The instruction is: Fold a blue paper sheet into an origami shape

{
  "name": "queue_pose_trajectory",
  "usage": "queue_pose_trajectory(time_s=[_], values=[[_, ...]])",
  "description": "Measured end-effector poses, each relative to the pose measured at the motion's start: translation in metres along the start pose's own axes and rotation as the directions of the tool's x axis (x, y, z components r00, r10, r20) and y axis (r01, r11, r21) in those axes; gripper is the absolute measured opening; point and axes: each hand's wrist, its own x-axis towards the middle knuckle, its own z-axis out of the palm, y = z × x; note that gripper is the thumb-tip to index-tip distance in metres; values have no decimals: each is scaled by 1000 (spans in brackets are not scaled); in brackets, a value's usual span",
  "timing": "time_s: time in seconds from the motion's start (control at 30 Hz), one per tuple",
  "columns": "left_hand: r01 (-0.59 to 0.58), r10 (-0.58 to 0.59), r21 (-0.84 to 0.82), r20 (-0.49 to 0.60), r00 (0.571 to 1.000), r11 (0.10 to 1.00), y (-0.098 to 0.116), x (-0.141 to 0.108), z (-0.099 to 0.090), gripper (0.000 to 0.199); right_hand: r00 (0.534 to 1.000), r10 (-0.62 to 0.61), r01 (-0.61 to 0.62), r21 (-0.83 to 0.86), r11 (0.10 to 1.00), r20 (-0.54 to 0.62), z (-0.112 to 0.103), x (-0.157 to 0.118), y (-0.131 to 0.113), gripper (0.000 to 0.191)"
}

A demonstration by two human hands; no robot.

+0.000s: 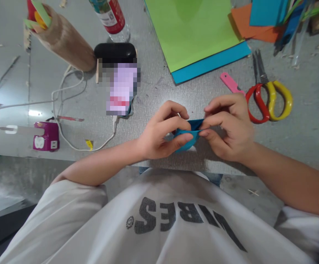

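A small piece of folded blue paper (188, 141) is held between my two hands, just above the table's near edge. My left hand (167, 130) pinches its left side between thumb and fingers. On the right side, my right hand (227, 126) grips the paper's corner with thumb and index finger, the other fingers curled above. The paper's top gapes a little, showing a darker inside. Part of it is hidden behind my left fingers. Scissors (268, 97) with one red and one yellow handle lie beyond my right hand, beside a pink-handled tool (232, 83).
Green paper (195, 36) lies over a blue sheet (211, 66) at the back. Orange paper (242, 20) and pens (291, 31) are at the far right. Leftward are a phone (122, 88), black case (115, 52), bottle (111, 18), brown holder (65, 40), purple adapter (46, 135) and white cable (78, 148).
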Motion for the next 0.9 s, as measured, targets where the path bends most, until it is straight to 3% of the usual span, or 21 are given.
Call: queue_pose_trajectory(time_s=[0.17, 0.33, 0.47, 0.6, 0.73, 0.9], values=[[-19, 20, 20, -21, 1000, 1000, 4, 5, -2, 21, 999, 38, -38, 41, 998, 6, -1, 1, -1, 29], [-18, 20, 62, -21, 1000, 998, 6, 4, 0, 25, 998, -21, 16, 92, 996, 54, -3, 6, 1, 30], [-3, 6, 108, -30, 1000, 994, 5, 2, 0, 31, 997, -43, 41, 34, 999, 62, -3, 7, 1, 22], [-49, 59, 166, -58, 997, 985, 6, 2, -3, 27, 999, 28, -28, 26, 999, -16, 6, 1, 1, 33], [-112, 130, 204, -79, 988, 973, 7, 2, -5, 20, 983, 92, -76, 103, 992, -161, 15, -4, -1, 63], [-96, 131, 217, -155, 979, 972, 2, 2, 0, 16, 997, 75, -77, 75, 994, 27, 10, 0, -2, 30]])
